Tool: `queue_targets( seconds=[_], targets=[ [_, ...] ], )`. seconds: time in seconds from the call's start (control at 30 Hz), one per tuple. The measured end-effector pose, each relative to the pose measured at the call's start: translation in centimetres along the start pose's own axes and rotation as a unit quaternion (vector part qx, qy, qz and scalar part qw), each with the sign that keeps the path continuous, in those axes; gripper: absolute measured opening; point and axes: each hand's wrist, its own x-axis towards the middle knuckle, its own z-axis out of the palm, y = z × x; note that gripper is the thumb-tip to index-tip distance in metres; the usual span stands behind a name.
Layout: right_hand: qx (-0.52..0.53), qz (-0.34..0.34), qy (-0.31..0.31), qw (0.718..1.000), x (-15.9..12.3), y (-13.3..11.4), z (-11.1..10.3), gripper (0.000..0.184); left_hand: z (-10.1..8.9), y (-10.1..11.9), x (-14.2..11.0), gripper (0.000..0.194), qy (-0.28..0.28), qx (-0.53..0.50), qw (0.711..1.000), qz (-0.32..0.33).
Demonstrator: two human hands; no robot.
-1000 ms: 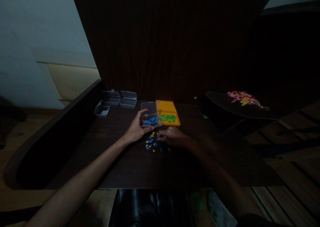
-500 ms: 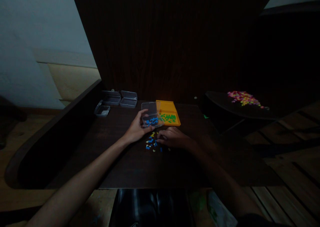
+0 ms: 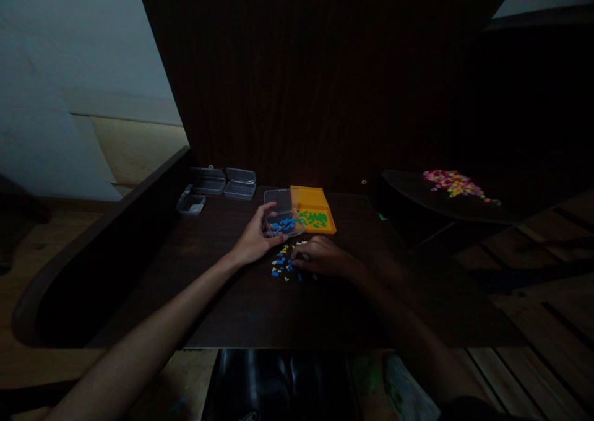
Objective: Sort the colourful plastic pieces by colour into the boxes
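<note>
With thumb and fingers, my left hand grips a clear plastic box whose lid stands raised. Blue pieces lie inside it. My right hand is low over the dark table, fingers curled together at a scatter of small blue, yellow and pale pieces. Whatever its fingertips hold is too small and dark to make out. Right behind the clear box lies an open yellow box, with green pieces in its tray.
Several clear boxes with open lids stand at the table's back left. A raised side panel bounds the left. On a dark curved surface at right sits a heap of pink, yellow and orange pieces. A green bit lies near the right edge.
The whole view has shifted very slightly. Both hands keep their places, the left on the clear box and the right at the scattered pieces.
</note>
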Motion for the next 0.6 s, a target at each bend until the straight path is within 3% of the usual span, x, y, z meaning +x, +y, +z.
queue_targets(
  seconds=[0.6],
  targets=[
    [-0.009,-0.008,0.033,0.999,0.2,0.3,1.3,0.014,0.0,0.0,0.0,0.079,0.008,0.004,1.000,0.001]
  ],
)
